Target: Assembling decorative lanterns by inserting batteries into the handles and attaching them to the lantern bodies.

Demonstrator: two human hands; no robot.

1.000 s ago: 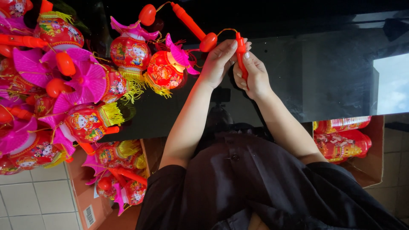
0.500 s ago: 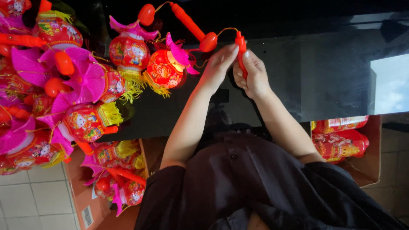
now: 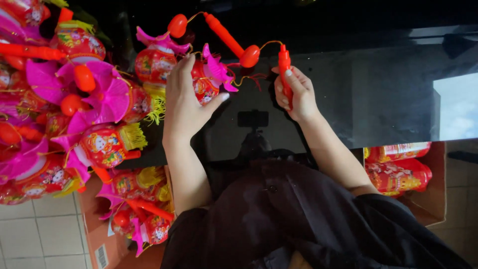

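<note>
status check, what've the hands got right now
Left hand on red-and-pink lantern. Right hand grips its red stick handle. More lanterns piled beside the left hand.

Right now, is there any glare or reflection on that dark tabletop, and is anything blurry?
Head view: the glossy black tabletop mirrors a bright window patch at right and a dark silhouette between the hands; the left hand on a red lantern and the right hand gripping an orange stick look sharp; lanterns at the left edge are softer.
</note>
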